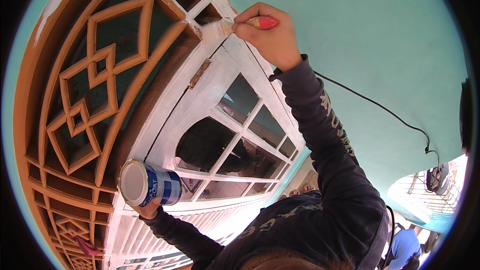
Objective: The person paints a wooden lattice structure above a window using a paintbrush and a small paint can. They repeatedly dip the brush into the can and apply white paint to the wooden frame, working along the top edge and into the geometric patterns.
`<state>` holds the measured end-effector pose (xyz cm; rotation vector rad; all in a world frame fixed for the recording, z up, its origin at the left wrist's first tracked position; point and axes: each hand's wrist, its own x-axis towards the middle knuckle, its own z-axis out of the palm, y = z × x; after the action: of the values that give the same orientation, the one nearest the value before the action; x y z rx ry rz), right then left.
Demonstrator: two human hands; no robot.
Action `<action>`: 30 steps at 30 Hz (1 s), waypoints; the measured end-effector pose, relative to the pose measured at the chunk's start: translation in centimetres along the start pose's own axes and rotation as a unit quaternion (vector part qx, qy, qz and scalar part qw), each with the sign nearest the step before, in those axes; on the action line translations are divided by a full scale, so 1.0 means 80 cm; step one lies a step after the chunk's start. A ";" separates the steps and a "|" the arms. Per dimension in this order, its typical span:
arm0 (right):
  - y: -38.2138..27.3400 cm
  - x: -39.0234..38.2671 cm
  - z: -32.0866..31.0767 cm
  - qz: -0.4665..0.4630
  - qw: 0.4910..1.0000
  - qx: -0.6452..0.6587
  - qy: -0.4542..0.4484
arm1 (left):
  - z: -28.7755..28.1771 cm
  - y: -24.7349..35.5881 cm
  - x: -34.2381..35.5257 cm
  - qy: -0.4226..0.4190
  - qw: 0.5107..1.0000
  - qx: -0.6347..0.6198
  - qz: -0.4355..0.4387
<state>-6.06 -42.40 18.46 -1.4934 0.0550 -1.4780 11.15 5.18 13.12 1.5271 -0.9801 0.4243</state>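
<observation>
My right hand grips a paintbrush with a red-tipped handle; its pale bristles touch the top of the white-painted frame. My left hand holds a blue-and-white paint can upright beside the door, its pale top facing the camera. Below the brush is the white door with small glass panes, a dark seam along its edge and a hinge set in bare wood. To the left, ochre wooden lattice has diamond shapes and some white paint on its outer edges.
A turquoise wall carries a hanging black cable. At lower right are a barred window, a dark round object and a person in blue. A pink cloth hangs on the lower lattice.
</observation>
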 end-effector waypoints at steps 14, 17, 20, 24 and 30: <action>0.007 -0.004 -0.002 -0.150 0.987 -0.025 -0.059 | 0.014 0.009 0.004 -0.012 1.000 -0.011 -0.004; 0.012 0.002 0.000 -0.136 0.986 -0.076 -0.066 | 0.012 0.007 0.003 -0.014 1.000 -0.001 -0.017; 0.019 0.017 -0.007 -0.148 0.987 -0.058 -0.002 | 0.011 0.008 0.002 -0.017 1.000 0.015 -0.018; 0.008 0.007 -0.008 -0.131 0.986 -0.028 -0.098 | 0.004 -0.001 0.001 -0.021 0.999 0.048 0.004; 0.019 0.021 -0.008 -0.166 0.981 -0.099 -0.021 | 0.012 0.004 0.004 -0.023 0.998 0.050 0.008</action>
<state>-5.24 -44.63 18.58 -1.7591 -0.0796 -1.7457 10.81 4.18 13.36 1.6270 -1.0203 0.4558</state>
